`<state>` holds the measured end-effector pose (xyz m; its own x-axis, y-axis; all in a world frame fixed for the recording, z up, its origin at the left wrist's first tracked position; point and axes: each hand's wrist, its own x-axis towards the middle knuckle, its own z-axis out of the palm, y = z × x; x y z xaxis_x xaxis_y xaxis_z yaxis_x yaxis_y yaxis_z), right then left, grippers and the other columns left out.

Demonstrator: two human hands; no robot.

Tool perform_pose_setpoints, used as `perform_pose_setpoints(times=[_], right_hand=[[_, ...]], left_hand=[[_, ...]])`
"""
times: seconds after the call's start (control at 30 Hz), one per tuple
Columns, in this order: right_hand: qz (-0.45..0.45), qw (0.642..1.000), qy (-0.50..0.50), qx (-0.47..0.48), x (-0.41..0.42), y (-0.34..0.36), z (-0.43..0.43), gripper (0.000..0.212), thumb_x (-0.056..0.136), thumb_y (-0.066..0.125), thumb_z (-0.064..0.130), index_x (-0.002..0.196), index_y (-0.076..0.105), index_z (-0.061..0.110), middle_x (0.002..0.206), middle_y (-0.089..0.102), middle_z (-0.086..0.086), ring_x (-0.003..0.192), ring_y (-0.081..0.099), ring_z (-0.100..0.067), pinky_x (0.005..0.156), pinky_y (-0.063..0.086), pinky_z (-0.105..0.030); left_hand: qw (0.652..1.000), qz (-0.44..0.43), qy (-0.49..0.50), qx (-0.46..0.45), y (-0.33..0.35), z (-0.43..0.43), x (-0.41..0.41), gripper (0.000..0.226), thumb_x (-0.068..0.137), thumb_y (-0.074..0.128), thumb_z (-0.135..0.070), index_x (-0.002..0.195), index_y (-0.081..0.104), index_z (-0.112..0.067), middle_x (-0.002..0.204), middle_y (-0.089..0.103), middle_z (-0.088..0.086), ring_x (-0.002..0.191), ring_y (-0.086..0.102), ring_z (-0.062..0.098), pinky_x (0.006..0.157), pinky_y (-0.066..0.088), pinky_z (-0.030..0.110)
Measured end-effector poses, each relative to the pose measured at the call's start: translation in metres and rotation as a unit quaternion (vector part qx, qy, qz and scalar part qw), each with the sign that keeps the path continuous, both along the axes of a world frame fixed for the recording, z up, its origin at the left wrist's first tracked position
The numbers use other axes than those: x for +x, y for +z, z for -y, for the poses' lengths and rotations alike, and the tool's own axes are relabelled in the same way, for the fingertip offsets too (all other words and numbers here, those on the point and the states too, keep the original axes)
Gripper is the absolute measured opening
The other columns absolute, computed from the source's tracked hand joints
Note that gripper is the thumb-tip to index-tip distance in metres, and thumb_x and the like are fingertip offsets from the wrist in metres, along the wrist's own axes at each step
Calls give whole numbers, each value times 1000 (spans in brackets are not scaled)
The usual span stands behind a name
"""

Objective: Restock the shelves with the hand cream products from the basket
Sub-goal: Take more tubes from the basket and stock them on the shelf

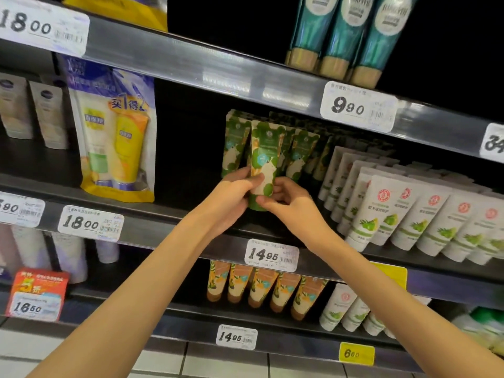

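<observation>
Green hand cream tube [266, 156] upright, cap end down, at the front of the middle shelf [163, 227], just ahead of a row of matching green tubes [302, 151]. Left hand [234, 195] wraps the tube's lower left side, fingers curled round it, thumb laid across the front. Right hand [286, 200] pinches the dark green cap end between thumb and curled fingers. Both grips closed on the tube, neither spread. Cannot tell whether the cap touches the shelf; the hands hide it. White tubes [381, 208] stand in rows just right of the green ones. Price tag [271, 255] reading 14.95 on the shelf edge below the hands. Yellow twin-pack bag [117, 132] well left. Orange tubes [261, 285] on the shelf beneath.
</observation>
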<state>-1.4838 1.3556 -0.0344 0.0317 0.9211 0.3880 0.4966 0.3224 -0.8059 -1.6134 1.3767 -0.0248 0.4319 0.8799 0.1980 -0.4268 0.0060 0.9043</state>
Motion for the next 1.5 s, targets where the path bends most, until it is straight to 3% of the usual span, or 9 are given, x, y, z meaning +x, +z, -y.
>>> perform_pose_setpoints(times=[0.13, 0.23, 0.4, 0.73, 0.83, 1.1, 1.27, 1.37, 1.5], right_hand=[[-61, 994, -74, -50, 16, -1, -22, 19, 81, 68, 13, 92, 52, 17, 79, 52, 6, 77, 51, -10, 64, 45, -9], [27, 986, -146, -76, 34, -2, -41, 39, 80, 69, 16, 114, 52, 7, 94, 55, 2, 88, 53, -12, 76, 41, -21], [83, 982, -161, -47, 43, -3, -61, 42, 77, 72, 14, 114, 57, 4, 95, 58, -1, 88, 53, -11, 69, 35, -12], [-8, 985, -163, -51, 45, -16, -78, 41, 74, 74, 9, 111, 60, -2, 85, 59, -2, 86, 56, -14, 78, 44, -21], [16, 983, -179, -47, 43, -14, -82, 39, 75, 74, 11, 110, 62, 1, 91, 60, -3, 85, 54, -10, 68, 41, -14], [-7, 978, -199, -64, 39, -13, -85, 44, 75, 75, 15, 114, 60, 1, 114, 64, -15, 95, 57, -15, 79, 41, -19], [-85, 967, -235, -53, 12, -6, -37, 48, 83, 66, 27, 121, 50, 3, 119, 58, -11, 109, 55, -21, 86, 43, -24], [-62, 992, -112, 1, -37, -3, 23, 25, 86, 61, 28, 108, 58, 17, 98, 62, 5, 89, 58, -5, 75, 48, -14], [-26, 979, 183, -87, -135, -10, 80, 15, 87, 59, 19, 102, 62, 22, 96, 66, 3, 90, 63, -7, 81, 51, -17]], left_hand=[[998, -34, 56, 4, 4, -1, -3, 32, 94, 42, -3, 126, 49, -3, 120, 57, 11, 111, 55, 18, 94, 44, 23], [990, -45, 133, -1, 3, -9, -13, 37, 93, 43, 0, 130, 44, 2, 131, 50, 20, 123, 48, 27, 103, 37, 31], [988, -55, 141, 16, -3, -16, -23, 33, 93, 44, -2, 125, 48, 1, 126, 55, 17, 120, 52, 25, 102, 41, 30], [991, -26, 132, 3, -8, -24, -27, 32, 92, 46, -1, 123, 50, 0, 102, 61, 2, 104, 58, 16, 90, 47, 25], [990, -18, 136, 6, -10, -29, -34, 31, 92, 45, -1, 123, 50, -1, 99, 61, 0, 95, 60, 10, 88, 47, 24], [990, -12, 138, 0, -11, -28, -43, 24, 92, 43, 0, 114, 53, -4, 96, 61, 1, 91, 60, 10, 92, 45, 27], [972, -151, 162, 82, -2, 13, -62, 26, 93, 43, -2, 116, 54, -9, 112, 62, 4, 102, 60, 9, 94, 47, 23], [958, -191, 180, 115, -11, 74, -109, 22, 91, 49, -4, 102, 61, -19, 101, 68, -5, 96, 65, 4, 87, 51, 15], [932, -251, 256, 56, -39, 171, -189, 25, 86, 51, 3, 98, 62, -16, 97, 70, -2, 94, 65, 3, 85, 49, 12]])
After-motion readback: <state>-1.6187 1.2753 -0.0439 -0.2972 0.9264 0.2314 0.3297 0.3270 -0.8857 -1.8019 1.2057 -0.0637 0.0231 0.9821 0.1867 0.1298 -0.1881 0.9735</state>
